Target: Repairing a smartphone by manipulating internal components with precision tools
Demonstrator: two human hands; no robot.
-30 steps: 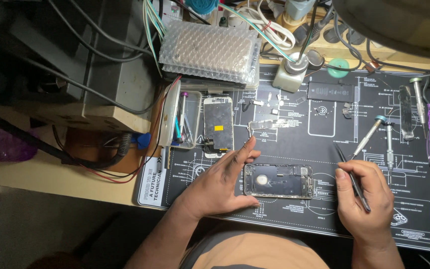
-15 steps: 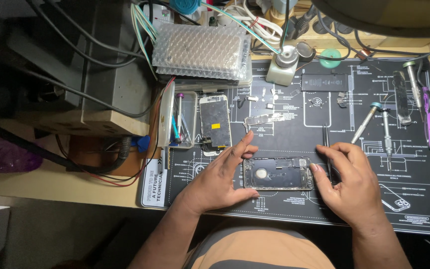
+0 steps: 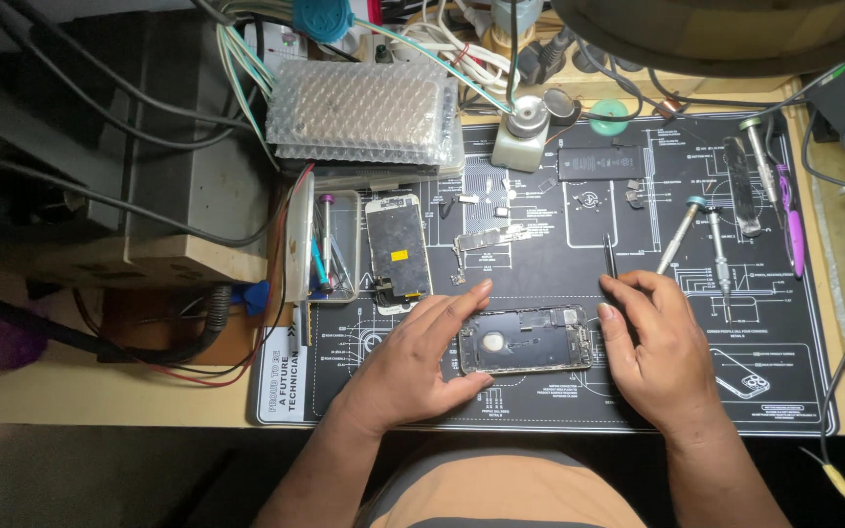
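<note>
My left hand is cupping the open phone chassis with loosely curled fingers, steadying it on the black rubber mat. My right hand is pinching slim dark tweezers while touching the chassis edge. The clear plastic tray is holding small tools.

An opened, dark grey phone housing is seen from above, laid flat on a black repair mat printed with white diagrams. Its left end is gripped by the left hand, while its right end is touched by the right hand, in which thin black tweezers are held. A detached phone screen and two silver screwdrivers are laid nearby on the mat.
</note>
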